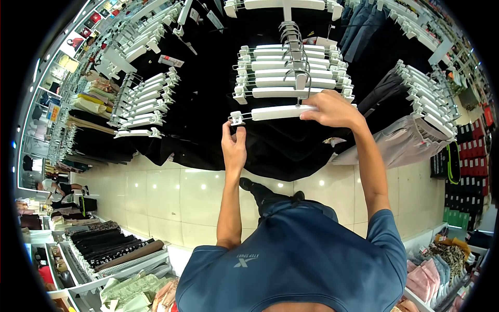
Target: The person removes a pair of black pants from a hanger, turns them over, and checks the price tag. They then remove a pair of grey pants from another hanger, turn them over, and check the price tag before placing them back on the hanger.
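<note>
A white clip hanger (275, 112) lies in front of the stack of white hangers, with a black garment (286, 148) hanging below it. My left hand (234, 151) is at the hanger's left end, thumb and index finger closed around its clip (237, 118). At the other end, my right hand (332, 110) grips the white bar, thumb in front and fingers over the top. The right clip is hidden behind that hand. Just behind, several more white hangers (293, 83) hang one after another on a metal rail arm, their hooks bunched together.
More white hangers with dark clothes (148, 99) hang on the left. Light grey trousers (400, 140) and jeans (366, 31) hang on the right. Shelves of folded clothes (112, 244) stand behind me at lower left. Pale floor tiles (161, 192) lie below. Another person (62, 190) is far left.
</note>
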Demonstrator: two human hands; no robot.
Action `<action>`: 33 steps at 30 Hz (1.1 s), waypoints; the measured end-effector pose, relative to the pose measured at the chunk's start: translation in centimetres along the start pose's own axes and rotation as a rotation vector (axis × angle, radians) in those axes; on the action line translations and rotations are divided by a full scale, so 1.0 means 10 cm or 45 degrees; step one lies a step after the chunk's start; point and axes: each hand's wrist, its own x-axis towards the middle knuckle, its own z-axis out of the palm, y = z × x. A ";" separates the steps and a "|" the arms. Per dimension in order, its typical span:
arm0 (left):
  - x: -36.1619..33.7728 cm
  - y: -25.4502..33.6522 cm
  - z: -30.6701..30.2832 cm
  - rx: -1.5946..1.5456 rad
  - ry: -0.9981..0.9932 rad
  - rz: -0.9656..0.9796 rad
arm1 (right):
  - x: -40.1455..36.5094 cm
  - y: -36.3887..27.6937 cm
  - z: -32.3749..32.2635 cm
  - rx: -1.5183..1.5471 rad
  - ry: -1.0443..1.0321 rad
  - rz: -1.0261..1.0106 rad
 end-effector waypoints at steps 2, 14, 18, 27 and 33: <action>-0.01 -0.06 0.04 -0.009 -0.010 0.008 | -0.01 0.08 0.06 -0.009 0.026 0.048; 0.12 -0.02 0.15 -0.029 0.034 0.105 | -0.11 0.09 0.15 -0.034 0.297 0.053; 0.19 0.02 0.14 -0.025 0.010 0.063 | -0.06 0.11 0.18 -0.041 0.384 0.046; -0.06 -0.38 0.18 0.063 0.077 -0.063 | -0.24 0.07 0.46 -0.170 1.048 0.007; -0.66 -1.46 0.18 0.127 0.068 -0.318 | -0.93 -0.15 1.17 -0.270 1.675 0.267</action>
